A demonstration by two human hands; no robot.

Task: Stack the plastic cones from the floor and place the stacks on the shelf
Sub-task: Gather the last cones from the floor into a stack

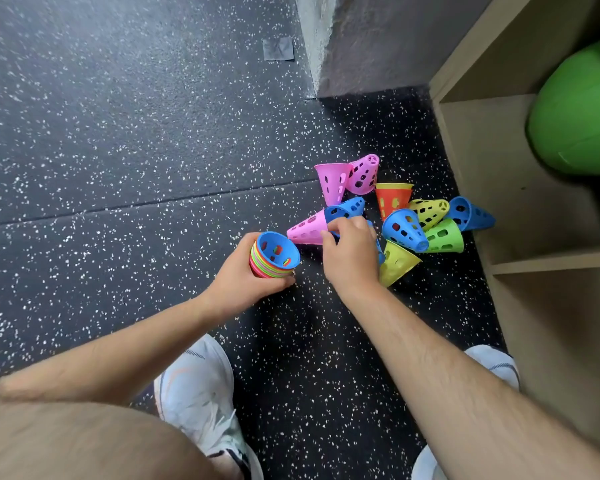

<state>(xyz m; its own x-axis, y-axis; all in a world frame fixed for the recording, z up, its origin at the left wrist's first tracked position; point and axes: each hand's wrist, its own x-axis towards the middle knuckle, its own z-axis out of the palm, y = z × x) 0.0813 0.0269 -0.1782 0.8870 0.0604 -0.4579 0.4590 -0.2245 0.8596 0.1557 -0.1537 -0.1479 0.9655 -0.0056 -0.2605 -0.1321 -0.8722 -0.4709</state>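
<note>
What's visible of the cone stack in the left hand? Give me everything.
The cone stack is nested perforated plastic cones, glossy. Rims show as thin pink, green, yellow and orange bands; the innermost cone is blue, its wide mouth tilted up toward the camera, other colours showing through its holes. The left hand grips it, fingers curled round the rims. The right hand, pinching a pink cone beside it, does not touch it.

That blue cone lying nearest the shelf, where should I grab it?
Probably grip the blue cone by its wide rim, from above: it lies on its side, tip toward the shelf, mouth facing away, so the rim's top edge is free.
</note>
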